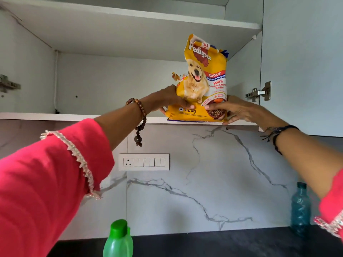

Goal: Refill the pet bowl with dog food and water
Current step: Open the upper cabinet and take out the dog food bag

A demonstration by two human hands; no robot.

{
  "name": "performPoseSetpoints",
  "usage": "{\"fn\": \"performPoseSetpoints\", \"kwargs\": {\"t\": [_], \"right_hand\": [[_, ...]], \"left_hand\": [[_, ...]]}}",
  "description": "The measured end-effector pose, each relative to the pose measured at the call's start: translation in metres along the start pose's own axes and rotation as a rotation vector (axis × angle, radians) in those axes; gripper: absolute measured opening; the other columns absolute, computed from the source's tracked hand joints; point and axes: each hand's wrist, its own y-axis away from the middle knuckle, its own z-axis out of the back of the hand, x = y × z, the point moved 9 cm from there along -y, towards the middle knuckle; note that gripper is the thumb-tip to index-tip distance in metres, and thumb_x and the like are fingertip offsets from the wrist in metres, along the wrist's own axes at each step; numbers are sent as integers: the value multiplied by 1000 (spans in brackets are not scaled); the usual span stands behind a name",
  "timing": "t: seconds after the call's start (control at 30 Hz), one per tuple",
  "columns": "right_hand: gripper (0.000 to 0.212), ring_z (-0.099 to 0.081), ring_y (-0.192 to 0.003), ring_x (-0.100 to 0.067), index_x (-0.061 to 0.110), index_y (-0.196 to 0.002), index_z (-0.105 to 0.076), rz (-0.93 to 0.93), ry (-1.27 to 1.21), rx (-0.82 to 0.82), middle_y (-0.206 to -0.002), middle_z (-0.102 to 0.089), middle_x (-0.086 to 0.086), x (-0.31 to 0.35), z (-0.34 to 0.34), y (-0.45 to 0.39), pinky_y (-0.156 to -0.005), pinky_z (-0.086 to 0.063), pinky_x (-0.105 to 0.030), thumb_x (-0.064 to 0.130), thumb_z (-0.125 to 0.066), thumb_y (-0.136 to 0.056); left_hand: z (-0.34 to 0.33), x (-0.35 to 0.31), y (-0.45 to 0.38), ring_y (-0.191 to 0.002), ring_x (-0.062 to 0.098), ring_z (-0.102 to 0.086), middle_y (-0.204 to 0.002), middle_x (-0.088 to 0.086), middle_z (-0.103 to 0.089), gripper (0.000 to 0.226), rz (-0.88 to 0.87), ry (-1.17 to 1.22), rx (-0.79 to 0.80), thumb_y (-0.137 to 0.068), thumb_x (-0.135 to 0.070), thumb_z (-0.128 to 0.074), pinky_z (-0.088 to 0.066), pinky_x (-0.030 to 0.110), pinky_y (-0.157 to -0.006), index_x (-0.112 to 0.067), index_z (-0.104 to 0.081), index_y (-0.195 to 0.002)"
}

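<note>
A yellow bag of dog food stands upright at the right end of the lower shelf in an open wall cabinet. My left hand grips the bag's lower left side. On the lower right corner, my right hand holds the bag with fingers across its front. Both arms reach up in pink sleeves. No pet bowl is in view.
A green bottle stands on the dark counter at bottom centre, and a teal bottle at the right. A switch panel sits on the marble wall. The open cabinet door hangs on the right. An upper shelf is above the bag.
</note>
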Motion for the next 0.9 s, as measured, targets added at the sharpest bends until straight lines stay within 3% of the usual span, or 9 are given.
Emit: {"fn": "performPoseSetpoints", "kwargs": {"t": [0.1, 0.23, 0.37, 0.47, 0.6, 0.73, 0.9], "right_hand": [[67, -53, -105, -24, 17, -132, -41, 17, -34, 3, -113, -54, -5, -3, -9, 26, -71, -51, -36, 34, -70, -75], [66, -55, -106, -24, 20, -130, -45, 39, -59, -19, -113, -58, -3, -24, -27, 58, -81, -50, -40, 31, -75, -73], [82, -60, -100, -12, 33, -117, -51, 48, -5, 7, -110, -64, 7, -52, -49, 91, -73, -49, -25, 59, -83, -46], [79, -58, -98, -7, 24, -122, -50, 58, -34, -10, -104, -60, 15, -76, -62, 107, -77, -45, -22, 44, -85, -54], [108, -58, -109, -14, 23, -131, -43, -19, -11, 18, -121, -61, 6, -127, -90, 118, -91, -46, -29, 57, -85, -37], [89, -54, -101, -13, 20, -131, -37, -100, -72, -7, -111, -55, 6, -187, -122, 135, -74, -43, -17, 30, -87, -59], [86, -58, -101, -16, 19, -131, -37, -210, -173, 24, -104, -58, 7, -275, -171, 153, -70, -44, -15, 12, -86, -60]], "left_hand": [[-3, 3, 25, -120, 27, -49, -136, 5, -47, 87, -22, -9, -46, -68, -45, -76, -50, 40, -87, -16, -32, -137], [-26, 18, 67, -120, 29, -51, -134, 8, -51, 98, -56, 5, -90, -57, -50, -81, -45, 46, -100, -15, -34, -136], [-64, 43, 100, -120, 28, -52, -132, 5, -53, 113, -24, 68, -45, -38, -60, -78, -44, 47, -100, -17, -34, -133], [-96, 64, 115, -121, 31, -51, -134, 8, -50, 104, 15, 81, 14, -50, -47, -83, -44, 48, -100, -14, -29, -133], [-141, 97, 131, -119, 35, -52, -134, 11, -51, 91, 35, 121, 59, -67, -26, -81, -44, 45, -99, -10, -22, -134], [-188, 130, 148, -119, 32, -53, -132, 9, -54, 92, 31, 139, 84, -66, -24, -82, -44, 42, -97, -12, -21, -134], [-260, 188, 162, -120, 28, -52, -131, 7, -53, 96, 107, 155, 160, -61, -24, -85, -43, 40, -99, -14, -24, -135]]}}
